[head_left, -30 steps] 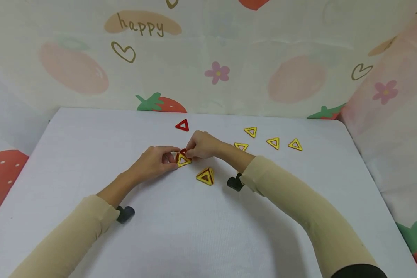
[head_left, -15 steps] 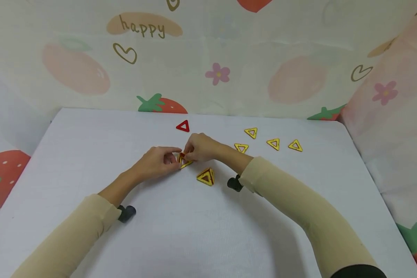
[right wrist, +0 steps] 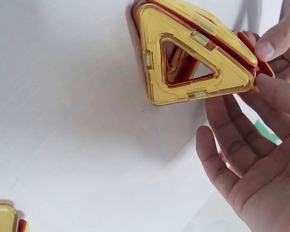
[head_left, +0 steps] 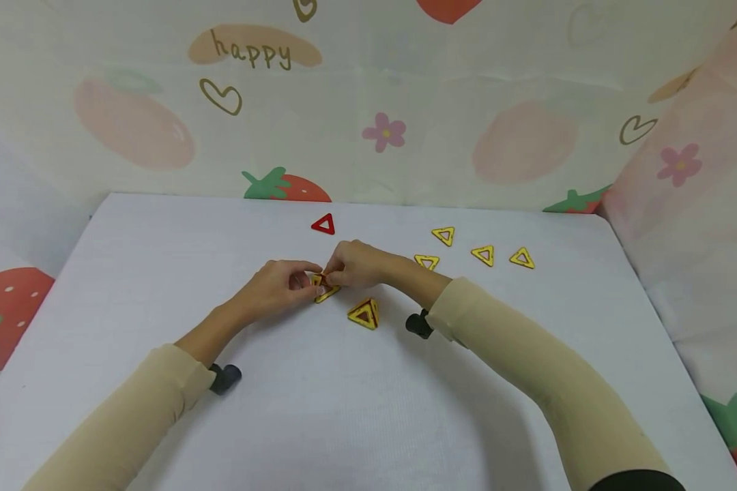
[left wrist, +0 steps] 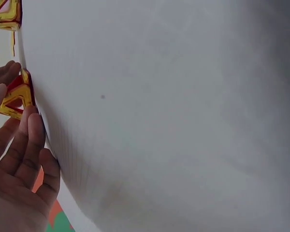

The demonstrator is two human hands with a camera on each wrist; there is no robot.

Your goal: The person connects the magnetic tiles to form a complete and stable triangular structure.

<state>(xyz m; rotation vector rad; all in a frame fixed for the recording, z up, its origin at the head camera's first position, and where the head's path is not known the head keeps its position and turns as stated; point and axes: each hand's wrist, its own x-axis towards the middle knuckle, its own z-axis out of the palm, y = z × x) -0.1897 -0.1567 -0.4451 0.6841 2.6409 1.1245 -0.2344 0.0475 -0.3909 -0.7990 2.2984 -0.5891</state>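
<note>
Both hands work on one small cluster of red and yellow triangular magnetic tiles (head_left: pixel 330 294) at the table's middle. My left hand (head_left: pixel 278 285) grips it from the left, with the thumb low and the fingers above. From the right, my right hand (head_left: pixel 357 264) pinches its upper part and hides much of it. The left wrist view shows a yellow tile frame (left wrist: pixel 24 92) of the cluster with red behind it, between the fingertips of both hands. Just in front stands a yellow-and-red tile pyramid (head_left: pixel 371 323), which looms large as a pyramid (right wrist: pixel 154 72) in the right wrist view.
A single red triangle tile (head_left: pixel 330 230) lies near the table's far edge. Several yellow triangle tiles, one of them a yellow tile (head_left: pixel 491 256), lie spread at the back right. A printed cloth (head_left: pixel 442 157) hangs behind the white table (head_left: pixel 319 416).
My right hand has moved slightly down and left against the cluster, and the red at its top is now mostly covered. My left hand keeps its grip; the standing pyramid stays put.
</note>
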